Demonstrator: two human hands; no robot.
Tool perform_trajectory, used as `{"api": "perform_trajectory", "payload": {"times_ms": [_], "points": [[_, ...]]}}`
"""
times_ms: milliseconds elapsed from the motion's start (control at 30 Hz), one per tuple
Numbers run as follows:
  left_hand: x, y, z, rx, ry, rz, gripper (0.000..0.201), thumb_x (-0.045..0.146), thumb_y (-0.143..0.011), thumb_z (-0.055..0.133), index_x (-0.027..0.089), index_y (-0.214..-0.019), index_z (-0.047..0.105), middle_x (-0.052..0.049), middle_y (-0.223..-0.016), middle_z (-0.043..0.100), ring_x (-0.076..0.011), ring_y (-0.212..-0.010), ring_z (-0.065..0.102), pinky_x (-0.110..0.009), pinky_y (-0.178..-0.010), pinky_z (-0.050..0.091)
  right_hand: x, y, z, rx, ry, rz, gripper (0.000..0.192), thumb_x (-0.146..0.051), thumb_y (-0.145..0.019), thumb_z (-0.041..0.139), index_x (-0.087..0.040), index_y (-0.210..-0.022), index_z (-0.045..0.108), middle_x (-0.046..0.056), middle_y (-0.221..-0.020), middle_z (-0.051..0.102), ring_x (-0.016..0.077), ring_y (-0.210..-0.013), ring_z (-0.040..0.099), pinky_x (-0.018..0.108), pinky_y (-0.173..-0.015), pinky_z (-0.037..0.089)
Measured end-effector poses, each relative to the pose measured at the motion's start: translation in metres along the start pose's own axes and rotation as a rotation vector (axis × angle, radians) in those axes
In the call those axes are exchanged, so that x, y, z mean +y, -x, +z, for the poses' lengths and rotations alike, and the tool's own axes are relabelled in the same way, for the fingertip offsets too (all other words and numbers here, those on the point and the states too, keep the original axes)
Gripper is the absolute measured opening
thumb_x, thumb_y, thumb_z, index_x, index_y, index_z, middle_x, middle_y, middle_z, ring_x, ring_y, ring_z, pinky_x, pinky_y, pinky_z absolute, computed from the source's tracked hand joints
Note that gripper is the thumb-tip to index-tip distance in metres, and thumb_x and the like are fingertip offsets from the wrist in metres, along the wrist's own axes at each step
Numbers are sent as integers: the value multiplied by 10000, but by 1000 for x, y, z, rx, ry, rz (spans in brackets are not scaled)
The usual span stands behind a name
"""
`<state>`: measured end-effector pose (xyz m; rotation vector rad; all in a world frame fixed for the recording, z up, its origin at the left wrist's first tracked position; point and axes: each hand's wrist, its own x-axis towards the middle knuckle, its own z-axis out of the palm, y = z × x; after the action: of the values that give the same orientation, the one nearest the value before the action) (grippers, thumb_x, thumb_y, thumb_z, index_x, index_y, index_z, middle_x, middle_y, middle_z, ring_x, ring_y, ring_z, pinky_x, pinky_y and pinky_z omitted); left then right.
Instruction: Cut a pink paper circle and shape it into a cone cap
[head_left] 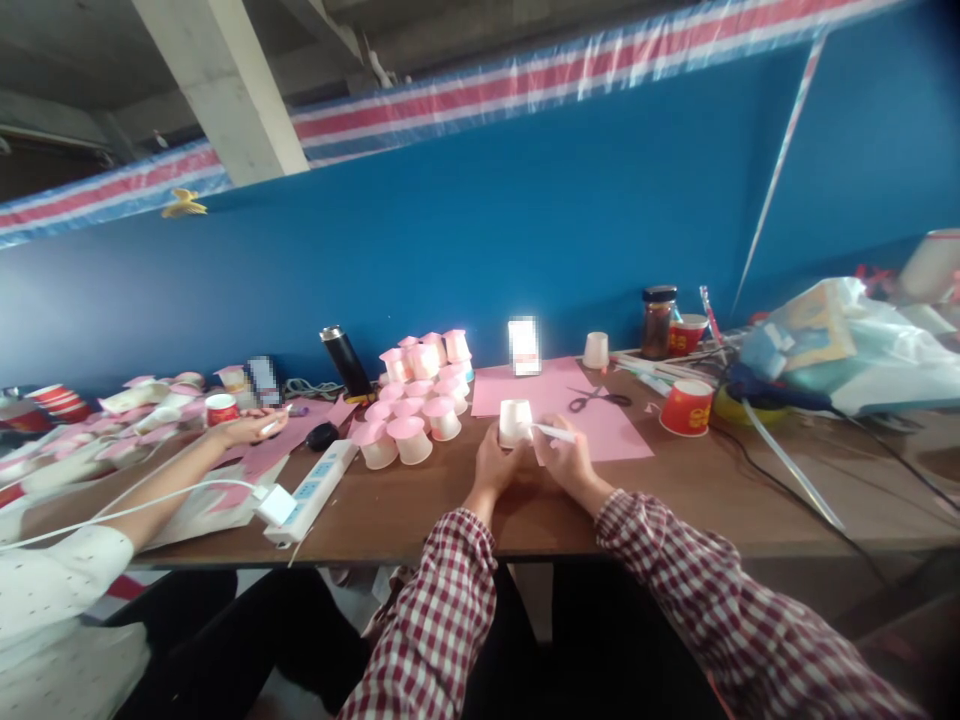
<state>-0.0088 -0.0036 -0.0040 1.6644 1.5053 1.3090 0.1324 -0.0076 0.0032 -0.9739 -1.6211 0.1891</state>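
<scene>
My left hand (491, 468) grips a small white paper cup (514, 421), held upside down just above the brown table (675, 500). A white pen-like stick (553, 432) is held in my right hand (571, 462), with its tip against the cup's side. Both hands hover near the table's front edge, in front of a pink paper sheet (607, 425). Black scissors (598, 400) lie on that sheet.
A pile of pink-topped white cups (416, 395) stands to the left. A power strip (315, 490) lies near the front edge. A red cup (686, 407), a jar (658, 322) and plastic bags (840, 345) sit to the right. Another person's hand (251, 428) works at far left.
</scene>
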Motion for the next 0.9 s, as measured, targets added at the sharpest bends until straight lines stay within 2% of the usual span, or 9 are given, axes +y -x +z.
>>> {"api": "perform_trajectory", "payload": {"times_ms": [900], "points": [[2,-1,0,-15,-21,5,462,440,-698,648,167,-1063,572,-92,-963,662,-224,-854,621,-322,-749,466,2,-1,0,24,-1,63,178,-316,-836,507,-169,-850,606,39,-738,655,146,-598,586,240,-565,464]]}}
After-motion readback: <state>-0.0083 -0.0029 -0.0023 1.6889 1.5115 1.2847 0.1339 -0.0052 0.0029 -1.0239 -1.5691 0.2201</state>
